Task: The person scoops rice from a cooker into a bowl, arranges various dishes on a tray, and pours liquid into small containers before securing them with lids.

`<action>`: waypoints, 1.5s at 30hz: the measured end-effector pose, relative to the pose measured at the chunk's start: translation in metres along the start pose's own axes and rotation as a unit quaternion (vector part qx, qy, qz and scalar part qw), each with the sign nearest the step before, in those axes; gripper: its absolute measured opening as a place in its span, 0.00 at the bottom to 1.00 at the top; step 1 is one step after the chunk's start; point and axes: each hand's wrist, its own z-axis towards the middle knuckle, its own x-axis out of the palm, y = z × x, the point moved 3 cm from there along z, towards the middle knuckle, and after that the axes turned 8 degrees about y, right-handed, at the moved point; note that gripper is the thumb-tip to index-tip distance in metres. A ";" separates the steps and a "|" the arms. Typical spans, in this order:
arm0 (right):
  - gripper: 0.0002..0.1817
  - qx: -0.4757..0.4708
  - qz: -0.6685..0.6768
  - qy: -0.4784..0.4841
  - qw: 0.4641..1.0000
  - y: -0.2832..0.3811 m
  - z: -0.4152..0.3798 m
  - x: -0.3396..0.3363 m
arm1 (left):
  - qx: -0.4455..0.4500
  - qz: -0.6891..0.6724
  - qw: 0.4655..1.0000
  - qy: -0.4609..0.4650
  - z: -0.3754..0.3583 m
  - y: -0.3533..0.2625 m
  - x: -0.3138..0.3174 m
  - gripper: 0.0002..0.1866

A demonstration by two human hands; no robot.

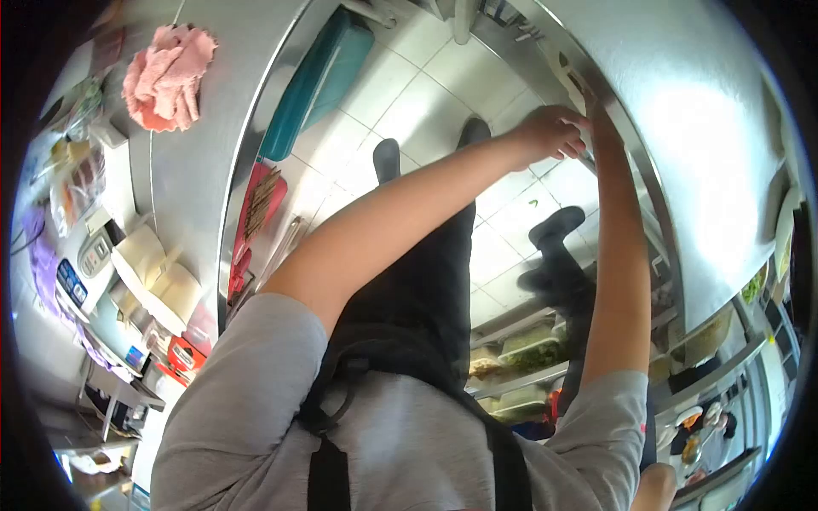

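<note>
The left hand (545, 136), between one and two o'clock, has loosely bent fingers near the right wrist; I cannot tell if they grip anything. The right hand (590, 102), just beyond, is mostly hidden at the front edge of the steel counter (711, 128), its grip unreadable. That counter, glare-bright, lies at two o'clock. A crumpled pink cloth (170, 77) lies at ten, a teal bin (315, 94) stands at eleven; the right forearm (622, 247) blocks part of the counter's front.

Crumpled pink cloth (170, 78) lies on L stainless-steel surface (192, 170); long teal plastic box (294, 106) sits below its edge, nr red plastic tray (275, 200) w/ thin brown sticks (257, 204). Grey plastic keypad handset (95, 254) far L; white sq. floor tiles (400, 104) ctr.
</note>
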 end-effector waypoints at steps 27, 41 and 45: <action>0.22 -0.053 0.134 0.165 0.976 -0.003 -0.035 0.009 | -0.027 -0.151 0.988 -0.030 -0.011 -0.002 0.012 0.23; 0.20 -0.030 0.348 -0.080 0.933 -0.015 -0.081 -0.044 | -0.028 -0.200 0.977 -0.074 -0.012 -0.011 0.002 0.43; 0.14 -0.048 0.466 0.078 0.880 0.067 -0.157 -0.128 | 0.045 -0.252 0.966 0.037 -0.062 -0.038 0.013 0.48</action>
